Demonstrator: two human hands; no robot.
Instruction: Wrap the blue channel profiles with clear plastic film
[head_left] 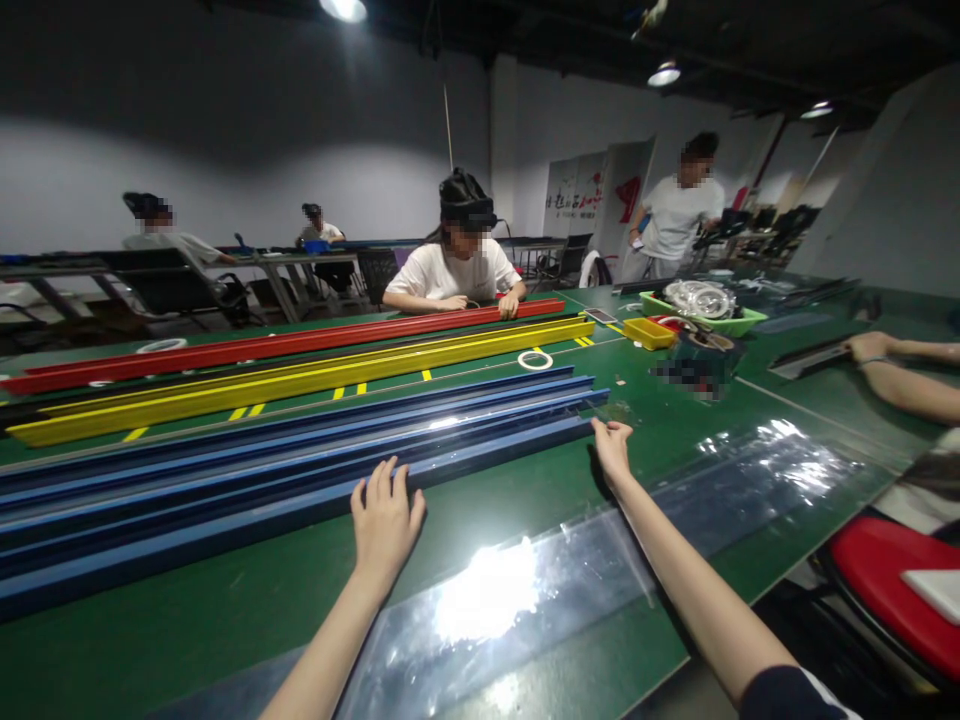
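Note:
Long blue channel-shaped strips (480, 445) lie side by side across the green table, running out of view at the left. My left hand (386, 520) rests on the nearest strip, its fingers spread over the edge and its thumb apart. At the right end of that strip, the fingers of my right hand (613, 450) are pinched together; what is between them is too small to make out. A piece of clear film (621, 411) shows just beyond those fingers. Under my forearms a long, shiny transparent sheet (592, 570) lies flat.
Farther back lie yellow strips (300, 388) and a red strip (300, 343). A roll of tape (535, 360), a yellow tray (649, 333) and a green basket (739, 322) stand beyond. A co-worker (457, 270) sits opposite; another person's hand (870, 347) holds a dark strip at right.

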